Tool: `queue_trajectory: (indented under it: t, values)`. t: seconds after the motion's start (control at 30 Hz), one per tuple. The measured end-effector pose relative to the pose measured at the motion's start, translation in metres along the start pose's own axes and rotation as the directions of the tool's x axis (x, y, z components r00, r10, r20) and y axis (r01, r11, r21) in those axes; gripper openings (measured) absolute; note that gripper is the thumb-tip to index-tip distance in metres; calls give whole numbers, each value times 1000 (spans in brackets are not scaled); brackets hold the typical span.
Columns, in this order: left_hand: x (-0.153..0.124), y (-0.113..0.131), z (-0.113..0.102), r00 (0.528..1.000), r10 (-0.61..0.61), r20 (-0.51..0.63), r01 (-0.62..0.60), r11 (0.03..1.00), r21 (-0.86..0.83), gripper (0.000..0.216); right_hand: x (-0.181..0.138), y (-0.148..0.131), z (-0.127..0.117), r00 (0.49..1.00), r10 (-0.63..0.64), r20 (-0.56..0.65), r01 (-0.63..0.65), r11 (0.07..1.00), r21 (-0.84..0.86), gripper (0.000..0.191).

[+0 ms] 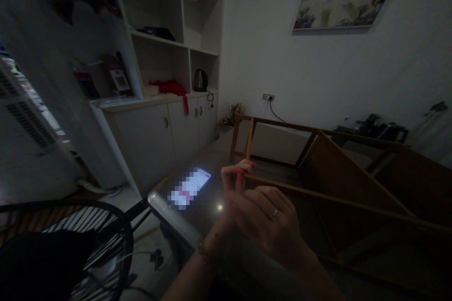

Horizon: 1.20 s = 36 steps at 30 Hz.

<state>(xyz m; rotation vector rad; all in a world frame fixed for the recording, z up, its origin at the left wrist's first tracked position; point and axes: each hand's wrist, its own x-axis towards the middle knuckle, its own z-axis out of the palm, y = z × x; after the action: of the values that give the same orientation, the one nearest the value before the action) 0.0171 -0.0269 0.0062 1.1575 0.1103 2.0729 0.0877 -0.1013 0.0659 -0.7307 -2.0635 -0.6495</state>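
My left hand [233,179], with red nails and a bracelet at the wrist, is closed, its fingers curled at the near left corner of a brown wooden frame [296,190]. Whether it grips the wood or something small is hidden. Close against it, my right hand [270,218], wearing a ring, has its fingers bent together toward the left fingertips. What those fingers hold, if anything, cannot be seen. The frame has open sides and slanting inner boards, and it lies on a dark, shiny table [208,211]. Left of my hands, a lit phone [190,188] lies on the tabletop.
A black wire-style chair [129,230] stands at the lower left, near cables [155,258] on the floor. White cabinets [144,134] with shelves line the back left, holding a kettle [200,80] and red cloth [171,87]. Dark items [379,127] stand behind the frame.
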Motion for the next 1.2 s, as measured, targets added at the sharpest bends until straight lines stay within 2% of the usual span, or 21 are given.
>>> queue_trajectory:
  t: [0.23,0.37,0.57,0.83,1.07,1.2]
  values:
    - [0,-5,0,1000,8,19,-7,1000,-30,5,0,1,-2,1000,-14,8,14,1000,-1,20]
    - [0,-4,2,998,62,-30,-63,998,-15,7,1,0,-3,1000,-12,9,12,1000,-1,20]
    - [0,0,0,1000,0,6,0,1000,-4,7,2,1,-3,1000,-13,7,13,1000,-8,19]
    - [1,1,3,1000,20,-6,-20,1000,6,7,2,-1,-5,1000,14,5,-15,999,30,26]
    - [2,-4,2,999,41,-6,-41,999,-32,5,3,0,-9,1000,-23,16,22,998,51,26]
    - [1,-6,-2,999,26,30,-25,999,-28,3,4,0,-8,1000,-28,8,28,999,33,27]
